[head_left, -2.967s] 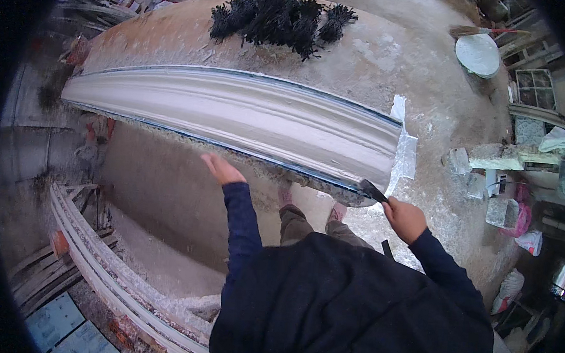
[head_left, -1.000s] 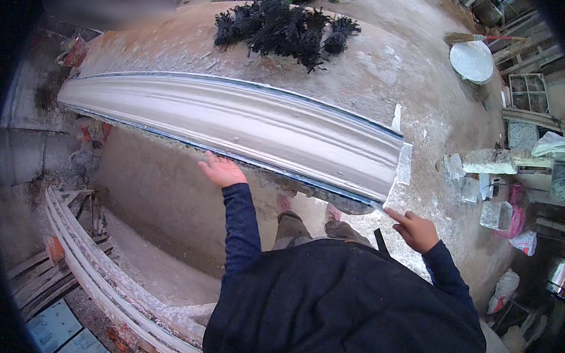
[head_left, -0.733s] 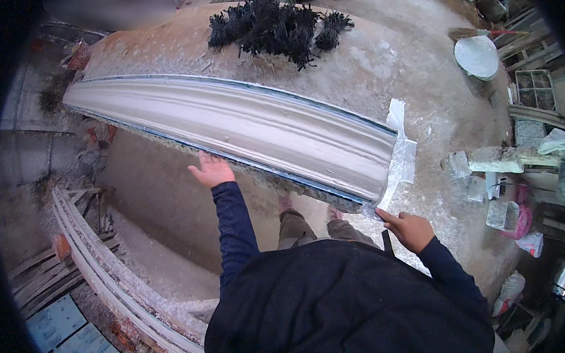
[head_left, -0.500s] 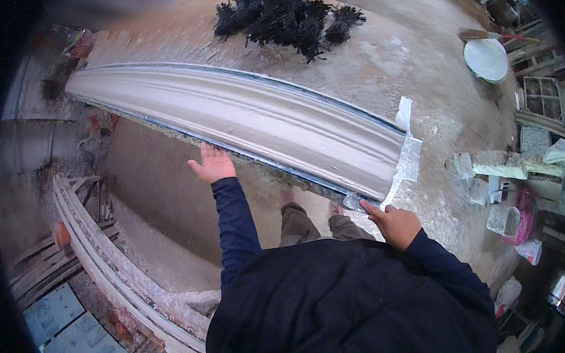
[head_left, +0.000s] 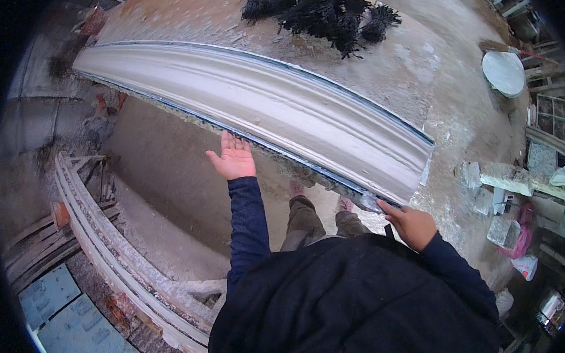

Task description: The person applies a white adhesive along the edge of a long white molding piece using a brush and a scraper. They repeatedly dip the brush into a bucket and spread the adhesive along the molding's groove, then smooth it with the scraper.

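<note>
A long, curved pale plaster moulding (head_left: 248,98) with ridged lines lies across the table, its long edges lined by dark blue strips. At its front edge my left hand (head_left: 233,158) is open, palm up, fingers stretched out and fingertips meeting the lower edge. Whether they reach beneath it I cannot tell. My right hand (head_left: 414,227) is closed on a scraper at the moulding's front right corner. The scraper's flat, plaster-smeared blade (head_left: 370,201) rests along the front edge, and a dark handle end shows below the fingers.
Bundles of black bristly fibre (head_left: 316,12) lie on the table beyond the moulding. A white round basin (head_left: 504,74) stands far right, near plastic tubs (head_left: 503,231) and a pink bag (head_left: 522,237). Long pale mouldings (head_left: 118,257) curve along the lower left beside blue-grey panels (head_left: 83,329).
The view has shifted, with most things now further right. The white strip beyond the moulding's right end now barely shows. My hands keep much the same places along the front edge.
</note>
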The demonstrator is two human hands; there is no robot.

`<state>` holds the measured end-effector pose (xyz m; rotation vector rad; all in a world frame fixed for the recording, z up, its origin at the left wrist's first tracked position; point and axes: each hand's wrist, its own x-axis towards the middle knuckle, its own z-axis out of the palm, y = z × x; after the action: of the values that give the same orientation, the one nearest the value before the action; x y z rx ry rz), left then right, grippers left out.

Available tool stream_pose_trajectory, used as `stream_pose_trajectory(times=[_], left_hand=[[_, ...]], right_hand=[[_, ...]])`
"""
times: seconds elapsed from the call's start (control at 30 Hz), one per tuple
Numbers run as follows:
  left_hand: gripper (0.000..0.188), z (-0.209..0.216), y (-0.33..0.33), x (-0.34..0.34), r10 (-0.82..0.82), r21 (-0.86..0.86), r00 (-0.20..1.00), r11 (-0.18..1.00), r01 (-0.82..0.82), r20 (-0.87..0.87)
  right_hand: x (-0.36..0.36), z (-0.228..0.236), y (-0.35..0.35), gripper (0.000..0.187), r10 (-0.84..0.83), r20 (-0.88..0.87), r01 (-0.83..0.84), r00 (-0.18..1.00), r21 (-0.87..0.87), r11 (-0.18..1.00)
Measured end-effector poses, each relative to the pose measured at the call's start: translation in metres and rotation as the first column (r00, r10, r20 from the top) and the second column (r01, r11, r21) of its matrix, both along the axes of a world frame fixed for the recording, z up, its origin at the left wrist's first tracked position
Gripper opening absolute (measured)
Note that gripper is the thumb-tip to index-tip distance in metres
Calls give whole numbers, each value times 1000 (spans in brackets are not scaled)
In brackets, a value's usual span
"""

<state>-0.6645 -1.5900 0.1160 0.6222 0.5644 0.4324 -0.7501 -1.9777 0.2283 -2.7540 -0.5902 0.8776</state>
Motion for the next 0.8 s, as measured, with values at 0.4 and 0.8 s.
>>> stream_pose_trajectory(times=[0.4,0.8], left_hand=[[87,2,12,-7,-58,-79,998,995,58,-4],[85,-1,48,-4,-154,-233,987,963,138,-53]], right_hand=[[50,-24,130,41,-11,103,-4,995,145,989],[65,-18,163,39,29,68,-34,997,71,997]])
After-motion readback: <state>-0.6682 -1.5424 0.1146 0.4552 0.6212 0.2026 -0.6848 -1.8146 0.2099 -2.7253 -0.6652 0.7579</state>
